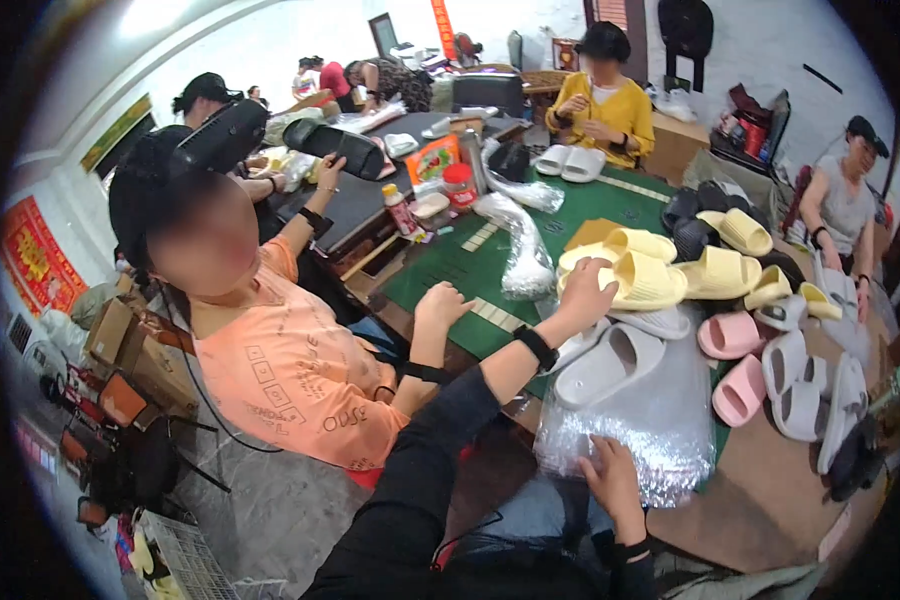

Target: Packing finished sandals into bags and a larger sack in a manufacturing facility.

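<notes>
My left hand [582, 297] reaches across to the pile and is closed on the near end of a pale yellow slipper [650, 282]. More yellow slippers [720, 272] lie heaped beside it. Under my left wrist, a light grey slipper [610, 368] rests on a stack of clear plastic bags [660, 420]. My right hand [613, 478], fingers apart, lies at the near edge of those bags and holds nothing. Both wrists wear dark bands.
Pink slippers [738, 390], white-grey slippers [800, 395] and black ones crowd the right of the green-topped table [425, 290]. Close on my left, a person in an orange shirt [300, 375] raises a black slipper [335, 150]. A red-lidded jar [458, 185] stands farther back; others work around.
</notes>
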The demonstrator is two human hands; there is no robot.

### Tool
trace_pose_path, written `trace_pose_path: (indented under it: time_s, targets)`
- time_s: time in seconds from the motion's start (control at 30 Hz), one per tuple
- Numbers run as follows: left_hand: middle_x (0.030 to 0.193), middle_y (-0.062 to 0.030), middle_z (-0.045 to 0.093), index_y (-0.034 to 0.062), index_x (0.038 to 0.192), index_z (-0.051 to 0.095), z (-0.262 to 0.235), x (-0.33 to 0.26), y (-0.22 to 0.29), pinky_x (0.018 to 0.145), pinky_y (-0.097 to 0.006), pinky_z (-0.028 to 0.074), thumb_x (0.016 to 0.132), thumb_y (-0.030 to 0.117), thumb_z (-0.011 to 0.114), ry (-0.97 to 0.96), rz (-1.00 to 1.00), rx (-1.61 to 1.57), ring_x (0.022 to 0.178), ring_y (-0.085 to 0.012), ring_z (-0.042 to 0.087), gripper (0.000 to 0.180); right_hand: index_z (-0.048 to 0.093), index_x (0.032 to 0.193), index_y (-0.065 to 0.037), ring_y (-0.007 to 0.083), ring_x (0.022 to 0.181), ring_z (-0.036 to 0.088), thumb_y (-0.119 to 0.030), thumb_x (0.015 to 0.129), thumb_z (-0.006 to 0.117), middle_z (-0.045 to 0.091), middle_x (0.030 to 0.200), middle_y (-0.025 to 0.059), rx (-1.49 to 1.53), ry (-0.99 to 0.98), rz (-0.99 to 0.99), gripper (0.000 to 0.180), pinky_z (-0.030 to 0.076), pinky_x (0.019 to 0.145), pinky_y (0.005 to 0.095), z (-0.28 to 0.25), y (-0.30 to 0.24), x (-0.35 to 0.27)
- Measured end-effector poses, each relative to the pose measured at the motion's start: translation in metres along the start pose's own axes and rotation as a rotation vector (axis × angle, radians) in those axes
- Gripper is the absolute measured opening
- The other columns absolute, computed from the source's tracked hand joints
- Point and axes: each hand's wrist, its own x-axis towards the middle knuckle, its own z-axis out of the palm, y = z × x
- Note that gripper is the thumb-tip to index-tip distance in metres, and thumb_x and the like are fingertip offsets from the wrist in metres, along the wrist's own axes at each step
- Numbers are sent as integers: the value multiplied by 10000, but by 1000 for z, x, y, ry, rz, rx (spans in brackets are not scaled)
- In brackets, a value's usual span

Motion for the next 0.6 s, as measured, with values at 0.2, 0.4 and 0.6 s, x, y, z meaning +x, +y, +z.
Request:
trace_pose_path:
  time_s: [0.2, 0.4, 0.6]
  targets:
    - [1312, -231, 497, -20, 1380, 346, 14, 53, -23, 955, -406, 422, 925, 319, 550, -110, -578, -416, 1172, -330, 513, 603, 574, 1147, -29, 392, 989, 523, -202, 761, 726, 566, 1098, 189, -18, -16, -55, 450, 438, 861, 458, 7, 8, -3]
    - [956, -136, 611, -2, 1351, 301, 32, 70, -35, 605, -306, 501, 862, 311, 638, -244, -662, -506, 733, -177, 612, 671, 567, 1167, -33, 412, 1034, 494, -201, 754, 720, 524, 1172, 203, -116, 6, -99, 471, 417, 886, 487, 13, 9, -8]
    - [806, -98, 597, -1, 1000, 547, 53, 94, -56, 621, -367, 515, 832, 236, 660, -213, -764, -774, 692, -227, 612, 312, 565, 1178, -50, 414, 1061, 476, -190, 749, 720, 495, 1213, 194, -103, 43, -82, 477, 406, 898, 507, 15, 2, -11]
